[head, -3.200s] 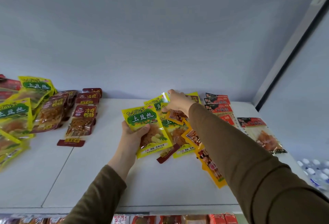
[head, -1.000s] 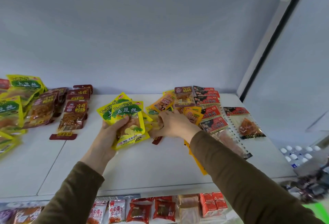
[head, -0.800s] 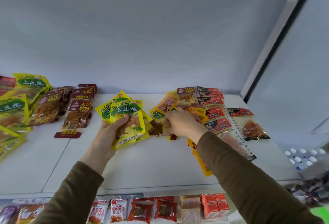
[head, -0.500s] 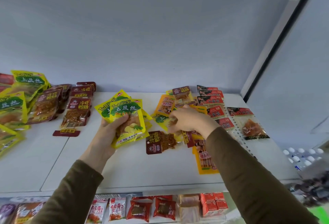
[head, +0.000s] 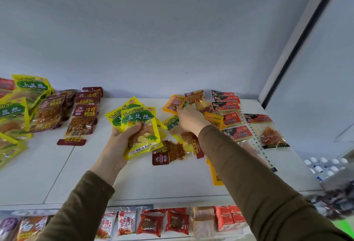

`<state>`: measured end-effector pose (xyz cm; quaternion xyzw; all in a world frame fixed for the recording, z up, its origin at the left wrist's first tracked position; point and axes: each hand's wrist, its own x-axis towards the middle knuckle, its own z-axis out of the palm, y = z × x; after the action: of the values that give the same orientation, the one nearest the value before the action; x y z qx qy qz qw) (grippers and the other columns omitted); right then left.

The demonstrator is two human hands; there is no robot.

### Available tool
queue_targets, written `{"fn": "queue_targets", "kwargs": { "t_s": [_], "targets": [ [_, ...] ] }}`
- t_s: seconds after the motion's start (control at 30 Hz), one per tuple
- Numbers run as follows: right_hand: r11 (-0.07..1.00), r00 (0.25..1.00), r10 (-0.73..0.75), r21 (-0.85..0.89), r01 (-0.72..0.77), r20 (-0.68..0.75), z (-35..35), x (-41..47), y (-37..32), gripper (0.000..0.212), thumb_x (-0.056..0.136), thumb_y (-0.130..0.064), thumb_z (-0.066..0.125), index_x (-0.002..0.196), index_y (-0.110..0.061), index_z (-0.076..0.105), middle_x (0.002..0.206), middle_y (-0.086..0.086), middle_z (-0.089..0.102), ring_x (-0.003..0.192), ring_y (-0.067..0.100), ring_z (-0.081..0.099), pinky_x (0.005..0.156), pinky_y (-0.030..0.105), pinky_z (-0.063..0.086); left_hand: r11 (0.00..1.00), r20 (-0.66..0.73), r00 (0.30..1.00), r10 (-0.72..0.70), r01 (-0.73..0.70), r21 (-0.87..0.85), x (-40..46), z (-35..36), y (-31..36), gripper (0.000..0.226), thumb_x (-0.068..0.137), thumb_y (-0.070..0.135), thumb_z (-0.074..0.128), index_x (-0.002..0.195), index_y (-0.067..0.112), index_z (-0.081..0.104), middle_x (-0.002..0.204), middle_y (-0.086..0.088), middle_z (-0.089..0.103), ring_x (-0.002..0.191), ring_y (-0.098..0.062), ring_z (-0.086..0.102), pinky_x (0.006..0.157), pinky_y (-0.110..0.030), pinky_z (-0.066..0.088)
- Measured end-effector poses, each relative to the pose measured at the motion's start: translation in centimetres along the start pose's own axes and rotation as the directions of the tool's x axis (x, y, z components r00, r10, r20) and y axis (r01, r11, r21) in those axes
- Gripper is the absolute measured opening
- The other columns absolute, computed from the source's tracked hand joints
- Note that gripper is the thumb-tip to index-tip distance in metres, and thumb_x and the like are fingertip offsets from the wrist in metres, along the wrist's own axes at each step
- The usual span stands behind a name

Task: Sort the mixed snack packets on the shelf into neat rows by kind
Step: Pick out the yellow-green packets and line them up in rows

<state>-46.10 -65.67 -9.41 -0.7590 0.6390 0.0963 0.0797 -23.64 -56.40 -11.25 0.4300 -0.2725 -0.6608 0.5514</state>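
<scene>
Yellow snack packets (head: pixel 140 129), a fanned handful, sit gripped in the left hand (head: pixel 119 145) above the white shelf (head: pixel 134 179), thumb curled across their fronts. At their 3 o'clock the right hand (head: pixel 188 121) reaches into the mixed pile (head: pixel 193 106), fingers extended over the packets; whether they pinch one I cannot tell. Brown packets (head: pixel 82 118) lie in rows at 9 o'clock.

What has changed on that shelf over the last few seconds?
The left hand went from one yellow packet to a fanned bunch. The right hand pulled a brown packet out onto the shelf, let go, and reached back. The left-side piles stayed.
</scene>
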Motion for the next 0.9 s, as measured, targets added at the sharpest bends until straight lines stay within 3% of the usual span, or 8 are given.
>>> {"fn": "queue_targets", "kwargs": {
  "t_s": [0.13,0.33,0.47,0.57,0.73,0.83,0.87,0.9],
  "targets": [
    [0.993,0.996,-0.004,0.116,0.015,-0.092,1.3,-0.7,0.5,0.1,0.082,-0.063,0.074,0.157,-0.013,0.03,0.154,0.013,0.043,0.132,0.034,0.053,0.089,0.043,0.053,1.0,0.002,1.0,-0.001,0.001,0.008,0.1,-0.2,-0.4,0.063,0.079,0.012,0.077,0.139,0.007,0.058,0.122,-0.022,0.072,0.082,-0.029,0.078,0.069,-0.046,0.065],
    [0.866,0.957,0.046,0.488,0.105,-0.287,0.8,-1.8,1.9,0.026,0.094,-0.04,0.073,0.108,-0.018,0.073,0.106,0.005,0.071,0.094,0.026,0.068,0.069,0.032,0.046,0.999,-0.012,1.0,0.001,-0.001,0.036,0.3,0.0,-0.6,0.068,0.076,0.013,0.08,0.139,0.009,0.057,0.121,-0.02,0.073,0.084,-0.03,0.078,0.066,-0.045,0.064],
    [0.77,0.865,0.101,0.589,0.245,-0.492,-3.2,-3.2,3.5,0.037,0.093,-0.043,0.072,0.117,-0.016,0.073,0.117,-0.006,0.058,0.115,0.018,0.051,0.099,0.037,0.042,0.998,0.005,1.0,0.023,-0.023,0.058,0.4,0.8,-0.5,0.048,0.088,0.007,0.072,0.135,0.007,0.06,0.117,-0.022,0.074,0.078,-0.028,0.078,0.066,-0.045,0.065],
    [0.66,0.839,0.077,0.659,0.362,-0.538,-7.4,-4.4,4.9,0.043,0.099,-0.03,0.067,0.134,-0.005,0.062,0.133,0.001,0.06,0.131,0.021,0.051,0.105,0.031,0.037,0.996,0.047,0.998,0.04,-0.043,0.072,0.3,1.8,-0.2,0.043,0.093,0.004,0.068,0.135,0.003,0.059,0.111,-0.021,0.075,0.073,-0.025,0.077,0.063,-0.041,0.064],
    [0.525,0.734,0.103,0.663,0.533,-0.671,-11.9,-6.4,5.5,0.02,0.106,-0.017,0.054,0.113,0.002,0.059,0.1,0.011,0.064,0.08,0.011,0.061,0.08,0.034,0.051,0.999,0.077,0.997,0.023,-0.027,0.041,-0.1,4.0,0.2,0.066,0.084,0.012,0.076,0.143,0.007,0.046,0.123,-0.028,0.07,0.078,-0.03,0.077,0.067,-0.048,0.064],
    [0.324,0.803,0.107,0.784,0.53,-0.587,-11.8,-7.0,3.1,0.03,0.1,-0.024,0.06,0.127,-0.011,0.058,0.107,0.0,0.063,0.078,-0.004,0.063,0.075,0.027,0.053,1.0,0.087,0.996,-0.008,0.007,0.015,0.2,5.6,0.0,0.066,0.088,0.018,0.074,0.145,0.006,0.042,0.129,-0.03,0.066,0.076,-0.031,0.076,0.061,-0.044,0.062],
    [0.329,0.846,0.056,0.81,0.486,-0.53,-10.9,-6.9,2.2,0.035,0.099,-0.025,0.062,0.132,-0.014,0.057,0.115,0.003,0.066,0.092,0.005,0.067,0.083,0.028,0.053,1.0,0.084,0.996,-0.025,0.024,0.008,0.3,6.1,0.1,0.058,0.095,0.021,0.069,0.144,0.007,0.043,0.126,-0.028,0.067,0.076,-0.031,0.076,0.06,-0.045,0.062],
    [0.438,0.876,0.018,0.792,0.426,-0.481,-9.8,-6.7,1.3,0.039,0.101,-0.024,0.062,0.138,-0.013,0.055,0.129,0.008,0.065,0.113,0.015,0.065,0.095,0.031,0.05,0.999,0.08,0.996,-0.046,0.045,0.01,0.5,6.5,0.1,0.052,0.1,0.027,0.065,0.144,0.009,0.043,0.122,-0.024,0.068,0.077,-0.032,0.074,0.061,-0.047,0.062]
  ]
}}
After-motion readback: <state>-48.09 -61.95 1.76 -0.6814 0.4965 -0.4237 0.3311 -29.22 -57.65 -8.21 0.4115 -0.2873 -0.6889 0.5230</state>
